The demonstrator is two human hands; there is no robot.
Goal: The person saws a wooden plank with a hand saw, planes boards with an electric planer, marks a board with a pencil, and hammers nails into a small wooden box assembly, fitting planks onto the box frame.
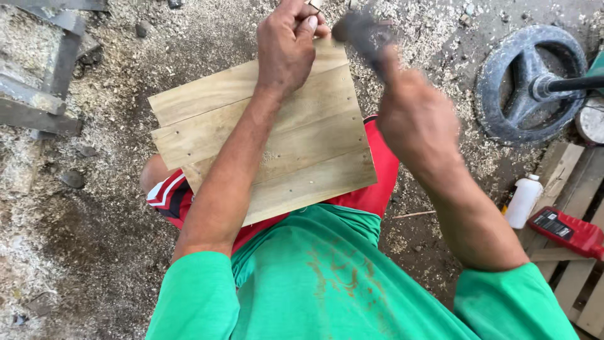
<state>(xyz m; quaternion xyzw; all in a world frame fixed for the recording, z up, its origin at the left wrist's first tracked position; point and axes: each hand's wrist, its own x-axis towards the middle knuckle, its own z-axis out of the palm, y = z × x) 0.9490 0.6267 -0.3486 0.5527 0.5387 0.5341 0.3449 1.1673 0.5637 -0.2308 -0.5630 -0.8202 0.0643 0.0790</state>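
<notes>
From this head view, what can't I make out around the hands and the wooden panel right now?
- Hammer: motion-blurred in the right hand; head shape unclear.
- What the left hand pinches: hidden by its fingers and cut off by the top edge.
- Far edge of the wooden panel: covered by the left hand.
- Panel's underside: hidden, resting on the lap.

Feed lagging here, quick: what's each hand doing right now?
Left hand: closed, pinching something small at the wooden panel's far edge.
Right hand: closed on a blurred hammer.

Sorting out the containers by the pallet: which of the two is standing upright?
The white plastic bottle stands upright on the ground at the pallet's edge; the red container lies flat on the slats.
</notes>
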